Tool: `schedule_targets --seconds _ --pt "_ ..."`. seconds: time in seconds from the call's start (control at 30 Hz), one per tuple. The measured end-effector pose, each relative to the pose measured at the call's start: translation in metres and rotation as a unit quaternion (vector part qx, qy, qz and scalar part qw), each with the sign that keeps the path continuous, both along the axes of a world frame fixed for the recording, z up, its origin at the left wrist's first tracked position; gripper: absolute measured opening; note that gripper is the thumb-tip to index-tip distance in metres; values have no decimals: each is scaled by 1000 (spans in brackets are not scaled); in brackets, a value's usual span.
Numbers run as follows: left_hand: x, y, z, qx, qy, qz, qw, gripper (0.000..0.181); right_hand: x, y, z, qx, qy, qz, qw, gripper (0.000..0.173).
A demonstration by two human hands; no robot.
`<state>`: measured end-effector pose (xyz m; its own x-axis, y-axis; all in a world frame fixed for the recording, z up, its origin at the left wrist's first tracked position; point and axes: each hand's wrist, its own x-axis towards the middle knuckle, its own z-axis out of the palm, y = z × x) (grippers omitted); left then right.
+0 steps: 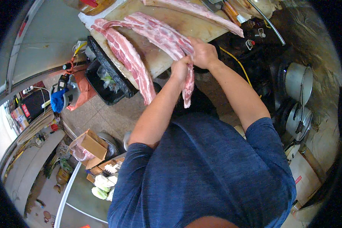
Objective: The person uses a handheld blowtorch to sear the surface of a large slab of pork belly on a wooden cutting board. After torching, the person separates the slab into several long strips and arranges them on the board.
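Several long strips of raw, streaky meat lie on a worn cutting board point(156, 61). My left hand point(181, 69) is closed around the near end of the middle meat strip point(159, 35), whose tip hangs past the board's edge. Beside it, my right hand point(203, 53) grips the same meat from the right; its fingertips are partly hidden. Another meat strip point(125, 54) lies to the left, its lower end hanging over the edge near my left forearm. A long, pale strip of meat point(193, 12) rests along the board's far side.
A black bin with a bag point(109, 82) stands left of the board. Knives and a brush point(240, 18) lie at the upper right. Bottles and a yellow hose point(239, 63) are at the right, with metal pots point(298, 82) beyond. An opened cardboard box point(95, 145) stands lower left.
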<state>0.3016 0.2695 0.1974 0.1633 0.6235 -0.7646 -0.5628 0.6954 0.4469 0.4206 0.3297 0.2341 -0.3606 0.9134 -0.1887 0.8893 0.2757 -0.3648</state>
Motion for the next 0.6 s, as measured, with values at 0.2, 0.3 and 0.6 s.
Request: schedule_targets --seconds 0.2,0.3,0.6 --pt "4 -10 11 -23 14 -7 1000 14 9 -3 -2 -49 -68 -11 996 67" --pt "3 -14 10 -13 19 -29 999 14 15 -5 -7 -47 -69 -15 996 65" --pt "-50 -74 5 37 144 -92 984 12 105 67 -23 -135 -272 -21 952 64"
